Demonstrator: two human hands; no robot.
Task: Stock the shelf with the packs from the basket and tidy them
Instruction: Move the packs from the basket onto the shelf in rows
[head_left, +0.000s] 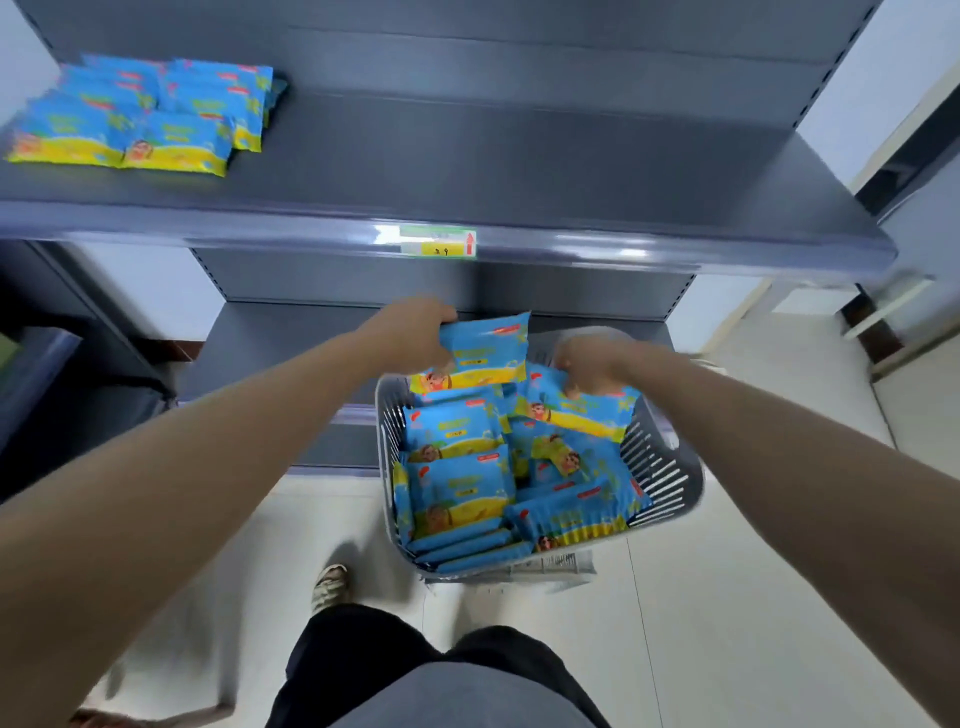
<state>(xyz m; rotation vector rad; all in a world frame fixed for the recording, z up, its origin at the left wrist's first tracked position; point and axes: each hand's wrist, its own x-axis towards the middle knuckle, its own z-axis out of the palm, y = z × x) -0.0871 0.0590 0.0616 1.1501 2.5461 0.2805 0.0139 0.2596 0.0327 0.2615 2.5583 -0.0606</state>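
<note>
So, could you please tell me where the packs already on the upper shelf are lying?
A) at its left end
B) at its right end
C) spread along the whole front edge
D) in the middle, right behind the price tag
A: the stocked packs lie clustered together at the left end of the shelf, well to the left of the price tag on its front edge.

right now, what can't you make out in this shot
Head view only:
- Right hand: motion-blurred; whether it grips anything in the basket is unclear.
- Price label on the shelf edge: too blurred to read.
- Packs on the shelf: cut by the left edge, count unclear.
- Basket bottom: hidden under the top layer of packs.
- Print on the pack the left hand grips: too small and soft.
</note>
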